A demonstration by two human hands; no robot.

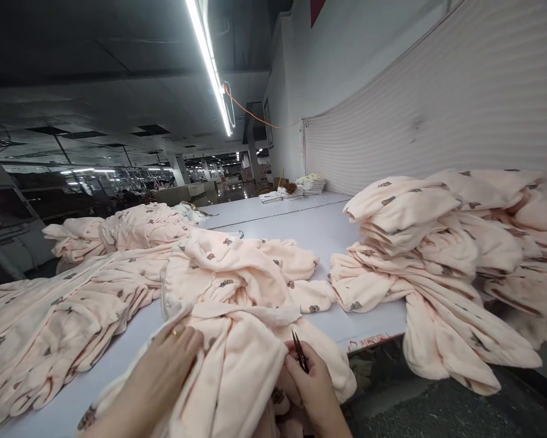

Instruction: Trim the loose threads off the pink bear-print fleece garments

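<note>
Left hand (163,365) presses open on the pink garment (241,371); right hand (313,386) grips thread snips (299,351) (blades up). Clean trimming likely wants taut cloth, tips clear of fleece.

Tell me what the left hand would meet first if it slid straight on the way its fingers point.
Most likely the raised fold of the pink garment that the left hand rests on, just ahead of it; depth is hard to judge in this one view.
</note>
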